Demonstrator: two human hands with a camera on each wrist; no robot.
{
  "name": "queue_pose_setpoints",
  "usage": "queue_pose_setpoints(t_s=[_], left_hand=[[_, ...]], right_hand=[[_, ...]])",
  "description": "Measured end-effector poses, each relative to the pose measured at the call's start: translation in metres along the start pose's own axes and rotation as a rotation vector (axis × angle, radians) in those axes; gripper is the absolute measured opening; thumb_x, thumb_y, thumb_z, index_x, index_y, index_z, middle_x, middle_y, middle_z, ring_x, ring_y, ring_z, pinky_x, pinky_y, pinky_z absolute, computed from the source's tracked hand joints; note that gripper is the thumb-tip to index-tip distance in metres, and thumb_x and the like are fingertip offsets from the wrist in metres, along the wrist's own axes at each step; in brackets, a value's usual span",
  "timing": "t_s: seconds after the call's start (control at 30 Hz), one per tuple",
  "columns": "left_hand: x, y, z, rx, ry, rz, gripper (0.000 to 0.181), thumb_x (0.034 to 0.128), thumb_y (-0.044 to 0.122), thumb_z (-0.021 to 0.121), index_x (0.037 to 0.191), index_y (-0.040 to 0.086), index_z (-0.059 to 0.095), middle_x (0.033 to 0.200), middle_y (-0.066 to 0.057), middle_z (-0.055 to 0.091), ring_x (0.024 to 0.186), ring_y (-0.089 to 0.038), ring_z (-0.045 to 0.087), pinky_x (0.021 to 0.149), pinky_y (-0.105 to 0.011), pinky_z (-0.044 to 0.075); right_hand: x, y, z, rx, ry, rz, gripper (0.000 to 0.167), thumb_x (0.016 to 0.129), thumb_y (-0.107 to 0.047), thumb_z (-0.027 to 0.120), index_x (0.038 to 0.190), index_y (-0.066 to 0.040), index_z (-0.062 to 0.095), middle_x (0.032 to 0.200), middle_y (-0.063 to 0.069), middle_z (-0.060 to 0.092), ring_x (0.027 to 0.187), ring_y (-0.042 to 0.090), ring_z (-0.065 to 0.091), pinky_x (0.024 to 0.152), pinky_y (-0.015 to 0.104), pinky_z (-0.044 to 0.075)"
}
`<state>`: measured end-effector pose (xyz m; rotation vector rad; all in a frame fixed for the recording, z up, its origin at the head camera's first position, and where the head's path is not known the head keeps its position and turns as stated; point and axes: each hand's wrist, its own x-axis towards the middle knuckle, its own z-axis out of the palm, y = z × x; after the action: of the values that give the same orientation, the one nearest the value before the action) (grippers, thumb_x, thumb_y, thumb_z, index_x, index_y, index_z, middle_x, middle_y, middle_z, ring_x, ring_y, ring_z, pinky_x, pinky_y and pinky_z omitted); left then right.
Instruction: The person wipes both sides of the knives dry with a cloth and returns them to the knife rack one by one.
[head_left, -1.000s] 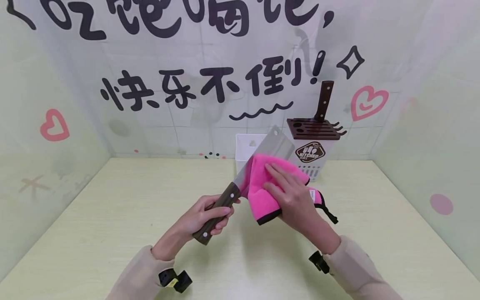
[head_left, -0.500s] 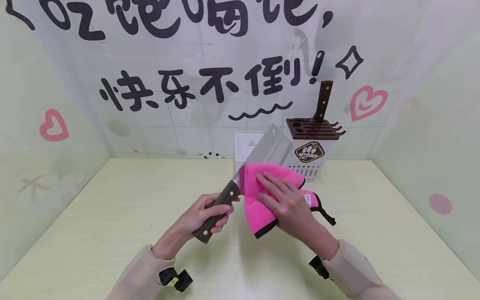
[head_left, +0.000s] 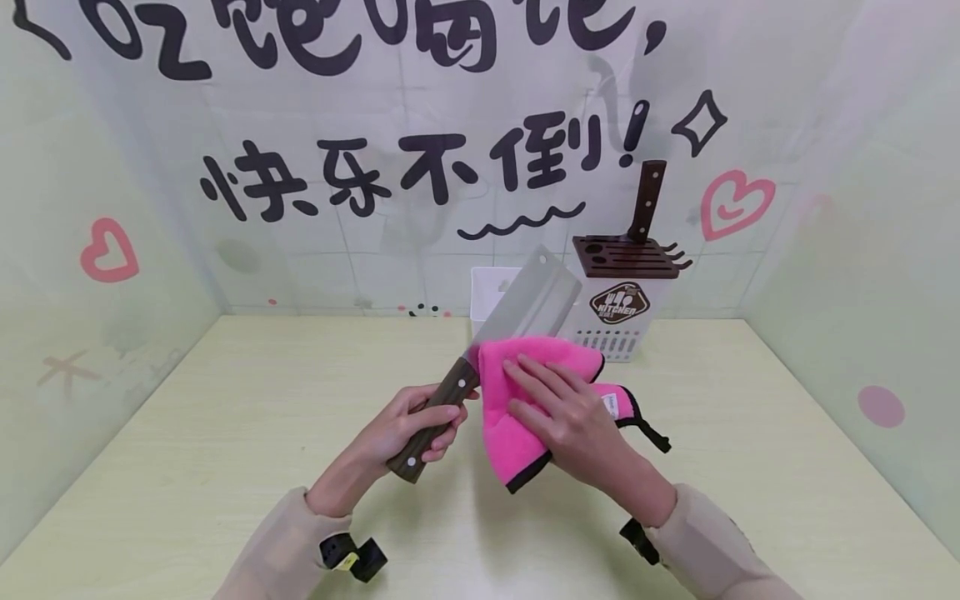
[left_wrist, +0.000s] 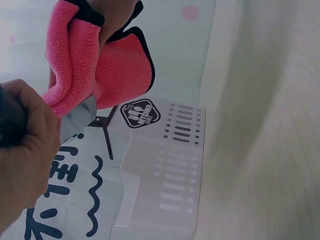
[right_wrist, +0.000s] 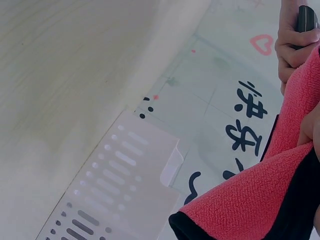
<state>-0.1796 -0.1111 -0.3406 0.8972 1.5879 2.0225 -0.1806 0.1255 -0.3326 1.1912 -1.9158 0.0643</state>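
Tilted up to the right above the table is a cleaver (head_left: 525, 304) with a broad steel blade and a dark riveted wooden handle. My left hand (head_left: 399, 427) grips that handle, thumb lying along its top. A pink towel (head_left: 504, 437) with black edging and a black loop is folded around the blade near the handle. My right hand (head_left: 576, 421) holds the towel against the blade, fingers spread over its upper face. Part of the blade shows below the towel (left_wrist: 75, 60) in the left wrist view; the towel hides the blade's lower part.
Behind the blade, against the back wall, stands a white knife holder (head_left: 637, 292) with a brown slotted top and another dark handle upright in it. A white holder section (head_left: 486, 287) adjoins it on the left. The pale wooden table (head_left: 247, 433) lies below both hands.
My right hand has slid the towel down and left along the blade toward the handle, uncovering more of the blade. The left hand and cleaver have barely moved.
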Motion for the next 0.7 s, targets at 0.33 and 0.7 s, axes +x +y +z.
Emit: queue_pose_setpoints(t_s=[0.33,0.7], left_hand=[[0.000,-0.001,-0.001,-0.005,-0.011,0.005,0.026,0.0928,0.007,0.043,0.113,-0.010,0.043,0.070,0.001,0.050,0.051,-0.004,0.045,0.045,-0.015,0.041],[-0.003,0.000,-0.002,-0.021,-0.050,0.018,0.023,0.0926,0.006,0.042,0.112,-0.007,0.045,0.073,0.000,0.049,0.051,-0.005,0.044,0.045,-0.015,0.040]], right_hand=[[-0.006,0.007,0.001,0.023,-0.010,0.029,0.018,0.074,-0.007,0.068,0.093,-0.007,0.066,0.119,0.015,0.055,0.113,0.030,0.049,0.092,0.042,0.041],[-0.007,0.023,0.004,0.055,0.076,0.089,0.035,0.057,0.001,0.078,0.089,-0.004,0.065,0.115,0.018,0.057,0.108,0.034,0.052,0.085,0.046,0.045]])
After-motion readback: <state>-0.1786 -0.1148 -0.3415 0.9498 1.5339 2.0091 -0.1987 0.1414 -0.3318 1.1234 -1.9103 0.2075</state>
